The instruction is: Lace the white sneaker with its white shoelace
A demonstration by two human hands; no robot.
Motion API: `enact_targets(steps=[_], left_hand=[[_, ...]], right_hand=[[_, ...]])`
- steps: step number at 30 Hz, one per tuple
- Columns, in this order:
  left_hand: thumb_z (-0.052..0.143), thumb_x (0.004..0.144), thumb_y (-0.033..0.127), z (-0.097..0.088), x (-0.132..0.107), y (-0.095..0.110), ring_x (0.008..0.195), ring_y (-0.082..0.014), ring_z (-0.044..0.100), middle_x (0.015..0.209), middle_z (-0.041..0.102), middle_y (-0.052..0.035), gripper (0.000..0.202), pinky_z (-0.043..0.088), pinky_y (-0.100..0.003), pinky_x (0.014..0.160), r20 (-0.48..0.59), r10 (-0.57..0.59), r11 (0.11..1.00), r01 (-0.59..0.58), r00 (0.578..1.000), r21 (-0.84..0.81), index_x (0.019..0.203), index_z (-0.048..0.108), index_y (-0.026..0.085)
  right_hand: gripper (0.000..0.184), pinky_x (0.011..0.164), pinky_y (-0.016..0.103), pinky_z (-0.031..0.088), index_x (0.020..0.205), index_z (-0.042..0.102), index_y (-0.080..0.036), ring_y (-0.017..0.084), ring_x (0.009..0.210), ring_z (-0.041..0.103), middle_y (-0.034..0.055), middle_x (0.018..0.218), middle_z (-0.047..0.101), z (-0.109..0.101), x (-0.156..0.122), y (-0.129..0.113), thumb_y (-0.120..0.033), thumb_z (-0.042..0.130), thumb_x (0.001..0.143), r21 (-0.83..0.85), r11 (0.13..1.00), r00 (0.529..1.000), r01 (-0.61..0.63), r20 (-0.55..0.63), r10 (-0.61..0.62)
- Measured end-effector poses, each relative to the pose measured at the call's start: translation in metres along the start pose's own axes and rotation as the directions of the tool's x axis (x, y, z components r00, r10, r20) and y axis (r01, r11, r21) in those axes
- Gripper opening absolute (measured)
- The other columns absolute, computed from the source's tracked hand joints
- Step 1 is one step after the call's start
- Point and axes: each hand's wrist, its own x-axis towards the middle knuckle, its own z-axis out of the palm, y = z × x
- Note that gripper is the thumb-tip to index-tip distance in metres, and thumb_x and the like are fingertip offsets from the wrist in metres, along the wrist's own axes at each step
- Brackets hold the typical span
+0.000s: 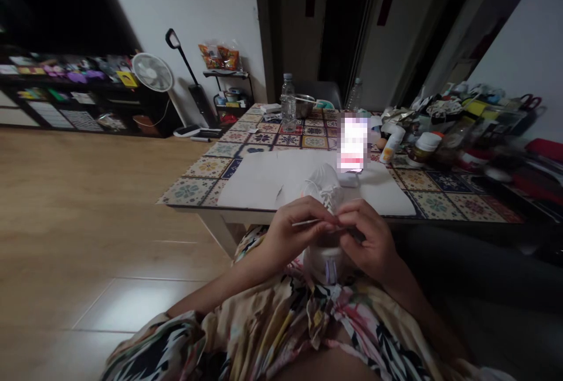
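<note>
A white lace-up shoe (325,184) rests with its toe on the table edge and its heel toward my lap. Above its opening, my left hand (301,228) is closed in a pinch on a thin white shoelace (305,223), which runs across its fingers. My right hand (367,237) meets it fingertip to fingertip, pinching at the same lace; the exact grip is partly hidden by the fingers. More lacing shows on the shoe's tongue beyond my hands.
White paper (259,179) covers the near part of the patterned table (189,190). A lit phone (353,143) stands upright just behind the shoe. Farther back are a plastic bottle (288,102) and a metal bowl (304,105). Jars (424,149) and clutter crowd the right side.
</note>
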Motion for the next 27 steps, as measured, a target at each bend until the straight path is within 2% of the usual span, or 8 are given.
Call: enact_targets(steps=[3,13,15,17,19,21,24,27], left_hand=[[0.067,0.091,0.034,0.000,0.001,-0.001,0.073,-0.0142,0.060,0.076,0.066,-0.0056,0.025,0.047,-0.024,0.070,0.006,-0.019,0.999,0.019,1.000,0.026,0.077,0.069,0.014],[0.073,0.082,0.035,0.004,0.001,0.000,0.061,-0.0119,0.054,0.067,0.064,-0.0010,0.023,0.043,-0.023,0.061,0.023,-0.352,0.920,0.351,0.936,-0.173,0.076,0.068,0.014],[0.076,0.079,0.030,0.001,0.004,-0.006,0.064,-0.0128,0.056,0.067,0.066,-0.0010,0.019,0.044,-0.023,0.064,-0.017,-0.376,0.910,0.366,0.926,-0.192,0.073,0.068,0.014],[0.077,0.077,0.027,-0.002,0.009,-0.014,0.068,-0.0133,0.059,0.071,0.068,-0.0017,0.018,0.045,-0.023,0.068,-0.103,-0.398,0.895,0.360,0.912,-0.265,0.070,0.066,0.014],[0.076,0.079,0.027,-0.006,0.015,-0.025,0.073,-0.0140,0.062,0.075,0.070,-0.0029,0.023,0.047,-0.024,0.073,-0.183,-0.440,0.836,0.327,0.879,-0.441,0.068,0.060,0.015],[0.074,0.082,0.025,-0.012,0.020,-0.034,0.077,-0.0146,0.065,0.076,0.070,-0.0030,0.026,0.050,-0.025,0.078,-0.215,-0.511,0.711,0.269,0.832,-0.649,0.068,0.053,0.016],[0.065,0.086,0.011,-0.025,0.025,-0.043,0.064,-0.0093,0.062,0.062,0.060,0.0025,0.027,0.053,-0.025,0.080,-0.227,-0.604,0.549,0.194,0.764,-0.813,0.066,0.047,0.015],[0.053,0.086,-0.002,-0.042,0.024,-0.048,0.043,-0.0029,0.043,0.052,0.041,0.0079,0.030,0.051,-0.018,0.065,-0.267,-0.640,0.531,0.164,0.721,-0.831,0.063,0.044,0.014]], right_hand=[[0.014,0.075,0.029,0.054,0.093,0.059,-0.023,0.017,0.085,0.062,0.0035,0.093,0.062,0.003,0.001,0.003,-0.010,0.057,0.087,-0.014,1.000,1.000,0.021,0.006,-0.021],[0.023,0.078,0.035,0.051,0.109,0.061,-0.027,0.019,0.090,0.060,0.0050,0.100,0.064,0.003,-0.007,0.005,-0.012,0.055,0.093,-0.106,0.983,0.987,0.150,-0.036,-0.155],[0.015,0.087,0.039,0.050,0.101,0.064,-0.028,0.021,0.098,0.059,0.0045,0.102,0.064,0.004,-0.006,0.007,-0.017,0.058,0.093,0.073,0.995,0.992,0.072,-0.109,-0.064],[0.002,0.095,0.041,0.048,0.091,0.064,-0.029,0.022,0.106,0.058,0.0031,0.101,0.063,0.006,-0.003,0.012,-0.028,0.062,0.092,0.359,0.933,0.971,-0.003,-0.224,0.089],[0.014,0.099,0.041,0.047,0.083,0.061,-0.029,0.022,0.106,0.059,0.0007,0.090,0.062,0.005,0.001,0.020,-0.040,0.067,0.089,0.622,0.782,0.915,-0.048,-0.286,0.284],[0.022,0.097,0.040,0.049,0.078,0.058,-0.030,0.019,0.087,0.061,-0.0031,0.070,0.054,0.001,0.004,0.031,-0.047,0.069,0.086,0.776,0.623,0.864,-0.095,-0.246,0.439],[0.028,0.073,0.033,0.055,0.074,0.052,-0.029,0.014,0.049,0.038,-0.0084,0.052,0.029,-0.012,0.004,0.047,-0.050,0.068,0.086,0.853,0.496,0.837,-0.160,-0.150,0.527],[0.034,0.040,0.024,0.032,0.070,0.049,-0.029,0.012,0.041,0.013,-0.0096,0.050,0.015,-0.030,-0.003,0.064,-0.050,0.073,0.081,0.871,0.476,0.815,-0.125,-0.184,0.550]])
